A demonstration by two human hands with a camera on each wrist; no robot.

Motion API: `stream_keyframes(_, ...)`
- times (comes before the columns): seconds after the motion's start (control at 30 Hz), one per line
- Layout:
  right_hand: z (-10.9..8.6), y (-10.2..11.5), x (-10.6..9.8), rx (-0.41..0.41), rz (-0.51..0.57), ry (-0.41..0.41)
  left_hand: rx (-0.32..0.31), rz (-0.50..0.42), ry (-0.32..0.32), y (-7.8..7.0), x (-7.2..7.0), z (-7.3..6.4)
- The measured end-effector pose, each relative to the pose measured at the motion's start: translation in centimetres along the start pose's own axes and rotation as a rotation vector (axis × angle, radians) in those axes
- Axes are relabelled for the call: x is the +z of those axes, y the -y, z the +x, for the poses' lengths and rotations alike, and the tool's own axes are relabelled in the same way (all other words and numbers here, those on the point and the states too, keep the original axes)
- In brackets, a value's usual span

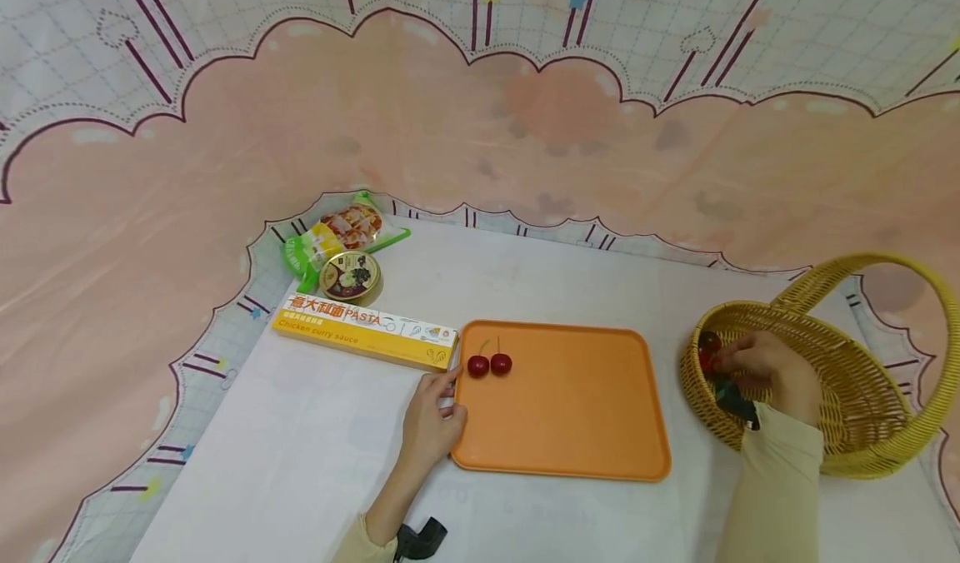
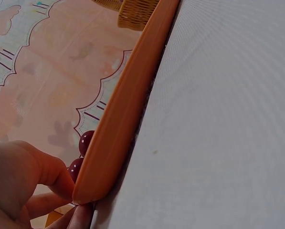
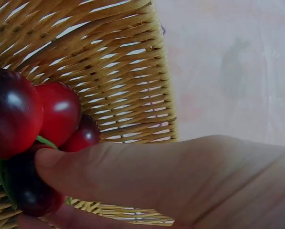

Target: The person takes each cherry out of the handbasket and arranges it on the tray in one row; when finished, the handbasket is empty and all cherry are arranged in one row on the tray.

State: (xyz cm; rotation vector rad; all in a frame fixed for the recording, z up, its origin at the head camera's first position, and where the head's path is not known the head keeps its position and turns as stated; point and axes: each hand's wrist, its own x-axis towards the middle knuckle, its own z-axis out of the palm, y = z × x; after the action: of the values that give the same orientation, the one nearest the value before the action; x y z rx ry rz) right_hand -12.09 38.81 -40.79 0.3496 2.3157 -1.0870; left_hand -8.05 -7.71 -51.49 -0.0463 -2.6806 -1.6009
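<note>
**On the white cloth: cherries moving from basket to tray, two across, a bunch in hand**

On the orange tray (image 1: 570, 413), far-left corner: two red cherries (image 1: 489, 365), stems up, touching each other. These read as the part already done. The remainder of the tray shows bare orange.

At the tray's near-left edge: left hand (image 1: 431, 421). Thumb and fingers pinch the rim (image 2: 114, 143), as the left wrist view shows; the cherries sit just beyond the lip. The hand appears to steady the tray.

Far right of the scene: wicker basket (image 1: 847, 380) with a tall handle. The right hand (image 1: 765, 363) reaches inside it. In the right wrist view the fingers (image 3: 147, 176) close round a cluster of dark and bright red cherries (image 3: 35, 114) with green stems, pressed against the woven wall. Grip looks taken; the lift out of the basket is not yet made.

How many more fruits lie in the basket cannot be told; hand and sleeve cover much of its inside.

Left of the tray, far side: a yellow pasta box (image 1: 365, 330), a round tin (image 1: 350, 276), a green snack packet (image 1: 341, 234). None is touched.

Judged stage: early, one pair placed, the next batch gripped.
</note>
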Motion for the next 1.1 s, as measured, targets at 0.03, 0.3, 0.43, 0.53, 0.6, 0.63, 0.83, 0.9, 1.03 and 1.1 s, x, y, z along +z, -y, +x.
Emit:
stream_keyframes(0.03,0.0,0.0,0.0,0.002,0.005,-0.008,-0.001,0.002,-0.001,0.0,0.0,0.0)
stream_keyframes(0.3,-1.0,0.4,-0.3,-0.035,-0.032,-0.111,0.005,0.009,0.001,-0.2,0.0,0.0)
stream_keyframes(0.43,-1.6,1.3,0.4,-0.125,-0.018,-0.212,-0.006,0.007,0.0,-0.3,-0.1,0.0)
stream_keyframes(0.53,-1.8,2.3,1.8,-0.238,-0.008,-0.312,-0.012,0.006,0.003,-0.3,-0.2,0.1)
stream_keyframes(0.6,-1.6,3.2,3.1,-0.302,0.003,-0.359,-0.014,0.008,0.003,-0.3,-0.3,0.1)
stream_keyframes(0.63,-1.4,3.6,3.8,-0.341,0.018,-0.374,-0.014,0.009,0.004,-0.3,-0.3,0.1)
stream_keyframes(0.83,0.4,7.0,8.6,-0.471,0.099,-0.331,-0.011,0.011,0.006,-0.2,-0.3,0.3)
stream_keyframes(0.9,1.3,8.1,10.7,-0.473,0.112,-0.285,-0.009,0.008,0.004,-0.2,-0.3,0.3)
stream_keyframes(1.03,3.3,9.4,15.0,-0.426,0.147,-0.212,-0.012,0.005,0.009,-0.2,-0.3,0.2)
stream_keyframes(1.1,3.9,9.8,16.9,-0.388,0.166,-0.191,-0.014,0.006,0.013,-0.2,-0.2,0.1)
